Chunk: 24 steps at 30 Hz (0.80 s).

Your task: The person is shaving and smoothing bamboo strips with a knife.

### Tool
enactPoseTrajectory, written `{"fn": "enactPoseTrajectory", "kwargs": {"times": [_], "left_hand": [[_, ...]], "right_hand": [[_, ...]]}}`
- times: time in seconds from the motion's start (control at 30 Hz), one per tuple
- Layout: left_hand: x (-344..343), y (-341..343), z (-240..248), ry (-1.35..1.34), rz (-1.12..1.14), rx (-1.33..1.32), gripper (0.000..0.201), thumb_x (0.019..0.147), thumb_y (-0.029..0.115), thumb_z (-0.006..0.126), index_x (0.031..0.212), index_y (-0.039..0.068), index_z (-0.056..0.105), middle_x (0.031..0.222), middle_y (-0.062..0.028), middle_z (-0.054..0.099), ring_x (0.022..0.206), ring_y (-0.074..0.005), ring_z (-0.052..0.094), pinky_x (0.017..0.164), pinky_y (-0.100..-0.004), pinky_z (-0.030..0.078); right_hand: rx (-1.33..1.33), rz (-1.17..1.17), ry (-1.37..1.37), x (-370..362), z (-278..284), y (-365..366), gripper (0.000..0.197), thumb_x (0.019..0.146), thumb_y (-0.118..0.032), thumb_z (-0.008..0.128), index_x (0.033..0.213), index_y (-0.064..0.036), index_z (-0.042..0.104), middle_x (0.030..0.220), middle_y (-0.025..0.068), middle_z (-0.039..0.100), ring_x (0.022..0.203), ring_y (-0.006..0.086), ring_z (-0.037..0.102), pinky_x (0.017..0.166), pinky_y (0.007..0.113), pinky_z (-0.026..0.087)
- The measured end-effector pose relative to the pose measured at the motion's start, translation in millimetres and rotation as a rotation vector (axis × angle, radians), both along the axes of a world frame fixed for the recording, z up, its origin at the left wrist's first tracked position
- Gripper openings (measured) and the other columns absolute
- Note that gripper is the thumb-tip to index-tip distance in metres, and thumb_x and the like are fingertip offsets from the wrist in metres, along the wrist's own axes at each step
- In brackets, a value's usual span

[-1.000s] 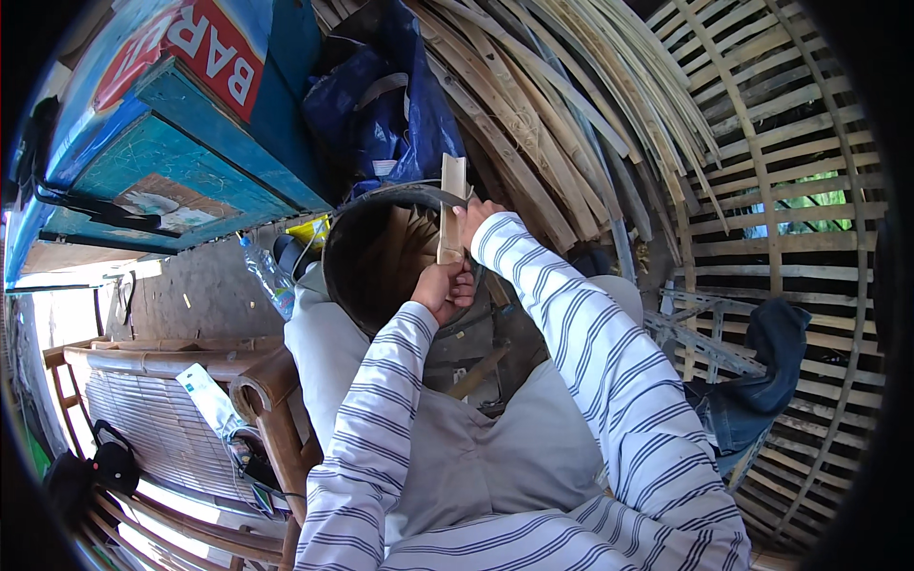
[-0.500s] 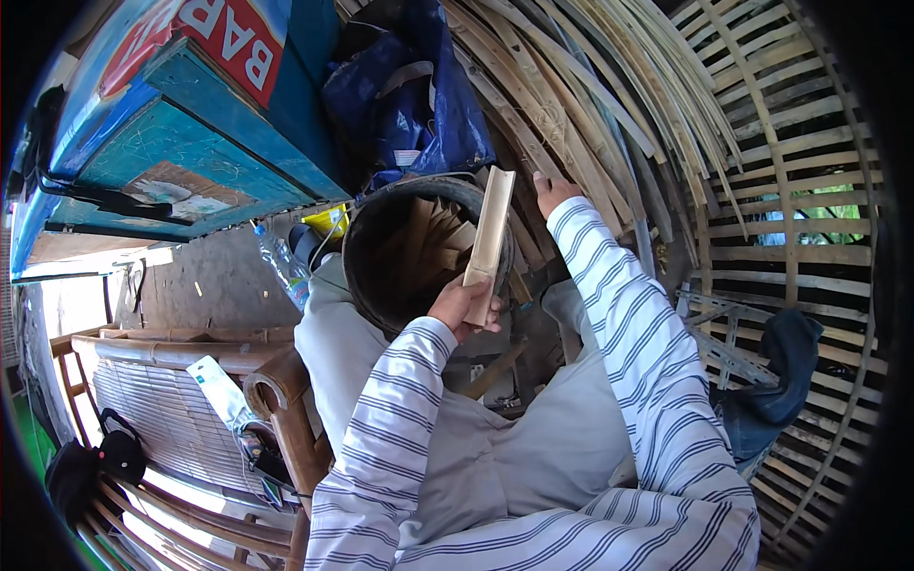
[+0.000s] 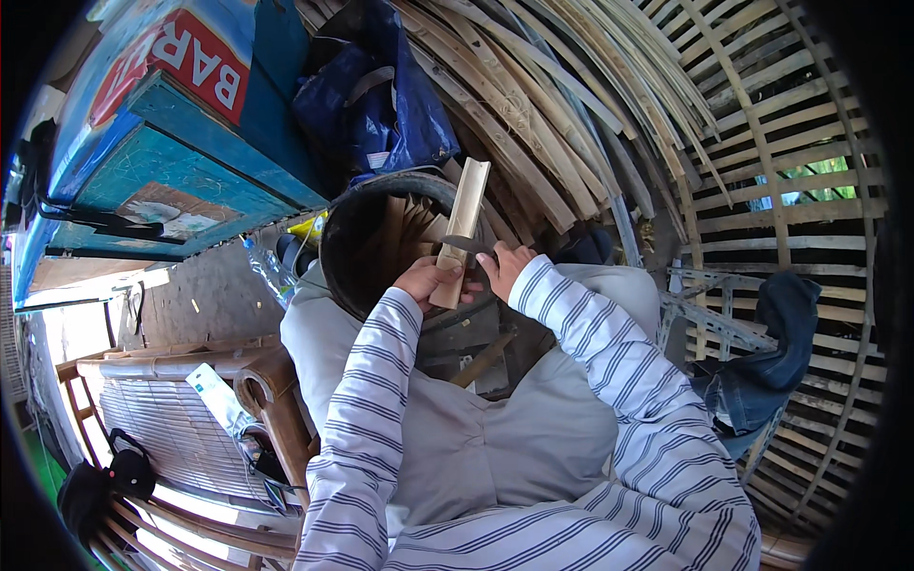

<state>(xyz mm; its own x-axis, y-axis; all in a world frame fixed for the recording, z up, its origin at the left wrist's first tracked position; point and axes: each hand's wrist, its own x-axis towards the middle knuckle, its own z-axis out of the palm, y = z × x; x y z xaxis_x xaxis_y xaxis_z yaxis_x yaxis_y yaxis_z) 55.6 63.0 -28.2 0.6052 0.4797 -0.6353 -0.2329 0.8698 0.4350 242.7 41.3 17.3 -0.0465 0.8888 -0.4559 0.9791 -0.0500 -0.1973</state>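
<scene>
My left hand (image 3: 430, 284) is closed round the lower end of a split bamboo piece (image 3: 468, 198), a pale half-tube with its hollow side up. The piece slants upward over the right side of a dark bucket (image 3: 335, 278). A short knife (image 3: 468, 245) is in my right hand (image 3: 508, 270), its dark blade lying across the bamboo just above my left fingers. The handle is mostly hidden in my right fist. Several cut bamboo pieces (image 3: 400, 228) stand in the bucket between my knees.
Long bamboo strips (image 3: 533, 124) are piled beyond the bucket, beside a blue bag (image 3: 400, 124). A blue-green box (image 3: 228, 143) stands at left, near a plastic bottle (image 3: 267, 266) and bamboo bench (image 3: 171, 366). A slatted wall (image 3: 762, 143) and metal frame (image 3: 709, 314) are at right.
My right hand has come in from the right, and the knife blade now lies across the bamboo. My left hand keeps its grip. The whole view has shifted slightly.
</scene>
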Motion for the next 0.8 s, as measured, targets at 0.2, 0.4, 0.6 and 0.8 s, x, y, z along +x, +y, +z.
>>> {"fn": "enactPoseTrajectory", "kwargs": {"times": [0.2,0.4,0.6,0.8], "left_hand": [[6,-5,-9,-0.014,0.054,0.032,0.017,0.087,0.002,0.053,0.103,-0.001,0.054,0.082,-0.0114,0.061,0.069,-0.0236,0.062,0.06,-0.0377,0.055],[13,-5,2,0.125,0.074,0.047,0.012,0.086,0.0,0.052,0.098,-0.001,0.053,0.075,-0.0098,0.057,0.058,-0.0203,0.056,0.051,-0.0355,0.05],[8,-5,-8,0.088,0.118,-0.004,0.012,0.082,-0.006,0.048,0.093,0.0,0.05,0.068,-0.0087,0.053,0.05,-0.0168,0.049,0.043,-0.0322,0.042],[9,-2,-5,0.127,0.162,-0.02,0.009,0.083,-0.006,0.048,0.089,0.001,0.049,0.067,-0.008,0.051,0.05,-0.0159,0.047,0.043,-0.0311,0.039]], "right_hand": [[0.048,0.019,0.018,-12,-1,-10,0.047,0.097,-0.045,0.036,0.104,-0.0012,0.051,0.086,0.0275,0.063,0.085,0.0431,0.062,0.077,0.051,0.049],[-0.012,0.029,0.039,-22,1,-7,0.042,0.097,-0.042,0.037,0.101,-0.0024,0.05,0.081,0.0283,0.063,0.08,0.0449,0.062,0.073,0.052,0.05],[-0.046,0.047,0.06,-27,-11,-1,0.037,0.098,-0.039,0.037,0.102,-0.0038,0.047,0.081,0.0286,0.063,0.08,0.0459,0.063,0.072,0.054,0.05],[-0.069,0.02,0.035,-32,-5,4,0.037,0.098,-0.04,0.036,0.104,-0.0052,0.046,0.084,0.0274,0.064,0.082,0.0454,0.063,0.073,0.053,0.05]]}}
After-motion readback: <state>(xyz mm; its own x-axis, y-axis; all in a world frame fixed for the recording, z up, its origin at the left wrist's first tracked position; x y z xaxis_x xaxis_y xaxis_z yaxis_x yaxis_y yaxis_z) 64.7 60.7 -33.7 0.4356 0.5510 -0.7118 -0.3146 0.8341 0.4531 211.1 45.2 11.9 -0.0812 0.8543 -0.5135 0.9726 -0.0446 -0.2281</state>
